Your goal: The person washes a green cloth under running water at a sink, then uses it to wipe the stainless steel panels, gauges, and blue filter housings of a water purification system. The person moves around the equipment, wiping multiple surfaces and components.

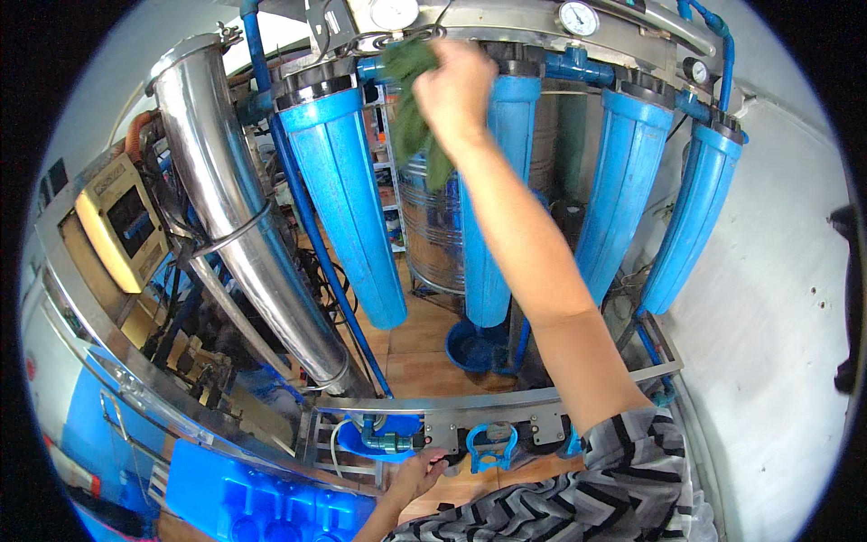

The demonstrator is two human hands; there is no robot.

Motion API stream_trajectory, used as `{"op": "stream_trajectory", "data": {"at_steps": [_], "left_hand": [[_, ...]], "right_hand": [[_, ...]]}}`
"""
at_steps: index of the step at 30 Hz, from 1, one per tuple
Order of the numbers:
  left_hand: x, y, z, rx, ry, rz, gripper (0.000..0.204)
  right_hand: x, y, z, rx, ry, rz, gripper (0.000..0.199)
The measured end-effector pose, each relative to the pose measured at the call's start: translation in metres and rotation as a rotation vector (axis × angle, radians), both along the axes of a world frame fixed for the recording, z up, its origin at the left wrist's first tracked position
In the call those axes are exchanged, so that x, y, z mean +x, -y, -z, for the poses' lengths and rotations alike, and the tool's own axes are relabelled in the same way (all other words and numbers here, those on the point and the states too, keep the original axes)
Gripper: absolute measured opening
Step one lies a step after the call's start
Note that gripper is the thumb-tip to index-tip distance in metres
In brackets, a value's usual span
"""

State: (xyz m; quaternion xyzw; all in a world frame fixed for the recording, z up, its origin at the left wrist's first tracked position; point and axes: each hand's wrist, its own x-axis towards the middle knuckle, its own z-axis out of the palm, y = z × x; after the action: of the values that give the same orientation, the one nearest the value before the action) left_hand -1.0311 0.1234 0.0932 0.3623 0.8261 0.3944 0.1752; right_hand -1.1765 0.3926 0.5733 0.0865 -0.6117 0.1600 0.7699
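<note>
Here the right hand [456,90], raised to the top centre of the frame, is clenched around a green cloth [411,108] and presses it against the pipe fittings under the metal top rail [506,18], between the first blue filter tube [348,199] and the second blue filter tube [492,208]; the loose end of the cloth hangs down in front of a steel tank [433,226] behind. It looks like a wiping pass along the upper fittings, and carrying it on would call for a firm grip on the cloth and a careful sweep around the round gauge [578,16] and the blue pipe joints just beside the hand. The left hand [420,470], low in the frame, rests on the lower metal frame [470,402] near a small blue valve [492,444]; whether its fingers close on anything I cannot tell, as they curl out of sight. Two more blue filter tubes [632,190] hang toward the upper right. A big slanted steel cylinder [235,217] fills the left, with a yellow control box [117,226] beyond it. The close-set tubes and pipes crowd the reach, and the raised forearm hides part of the second tube.
</note>
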Motion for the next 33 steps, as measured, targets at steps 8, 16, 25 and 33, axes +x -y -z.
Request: {"op": "stream_trajectory", "data": {"at_steps": [8,16,25,33], "left_hand": [[-0.002,-0.02,0.003,0.06,0.031,0.084,0.034],[-0.015,-0.008,-0.007,0.105,-0.14,0.141,0.033],[-0.02,0.03,0.002,0.047,0.012,0.063,0.032],[-0.03,0.035,0.01,0.154,-0.022,0.113,0.033]], "right_hand": [[-0.019,-0.09,-0.1,0.358,0.812,0.557,0.031],[0.016,-0.171,-0.128,0.401,0.97,0.913,0.028],[0.078,-0.125,-0.05,0.106,0.601,0.692,0.039],[0.056,-0.182,-0.071,-0.063,0.092,0.741,0.043]]}}
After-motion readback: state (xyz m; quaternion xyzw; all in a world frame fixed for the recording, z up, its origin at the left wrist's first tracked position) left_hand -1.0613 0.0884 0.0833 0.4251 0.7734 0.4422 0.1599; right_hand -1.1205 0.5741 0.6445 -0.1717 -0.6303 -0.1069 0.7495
